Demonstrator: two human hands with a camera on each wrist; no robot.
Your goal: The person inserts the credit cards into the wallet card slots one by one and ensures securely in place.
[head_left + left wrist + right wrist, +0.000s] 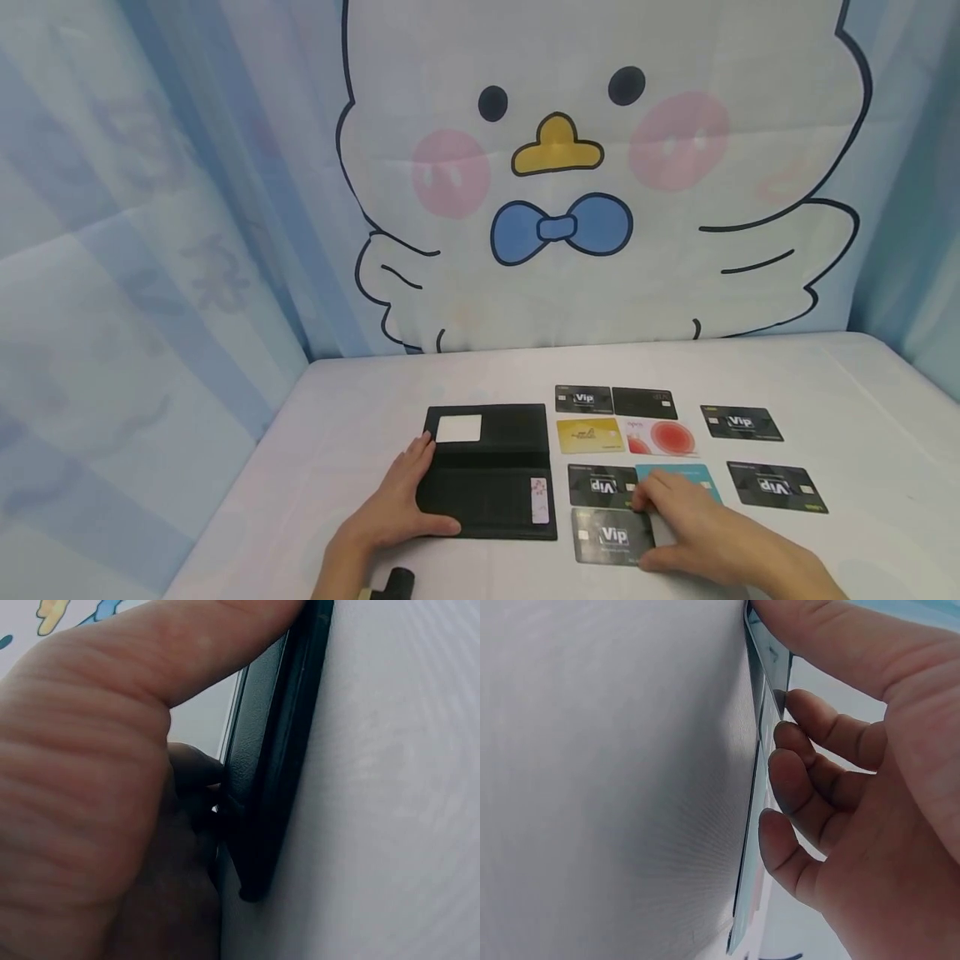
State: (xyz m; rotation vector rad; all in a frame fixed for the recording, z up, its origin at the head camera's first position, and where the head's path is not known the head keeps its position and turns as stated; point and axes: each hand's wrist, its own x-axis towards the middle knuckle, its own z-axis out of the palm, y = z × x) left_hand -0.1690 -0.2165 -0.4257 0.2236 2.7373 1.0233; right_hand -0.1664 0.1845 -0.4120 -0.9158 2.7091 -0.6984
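Observation:
A black bifold wallet (491, 496) lies open on the table, with a white insert (459, 428) in its upper half and a pale flowered strip (539, 500) at its lower right. My left hand (393, 504) rests along its left side, thumb over the lower edge and fingertips by the fold. To the right, my right hand (697, 529) pinches a dark grey Vip card (611, 537) at its right edge between thumb and fingers. In the right wrist view that card (769, 656) tilts up from the surface. Beyond the fingers, a teal card (690, 477) is partly covered.
Above the pinched card lie a black Vip card (600, 483), a yellow card (590, 435), a white and red card (663, 437) and two black cards along the back. Two more Vip cards (777, 486) sit farther right. A printed curtain (525, 308) hangs behind the table.

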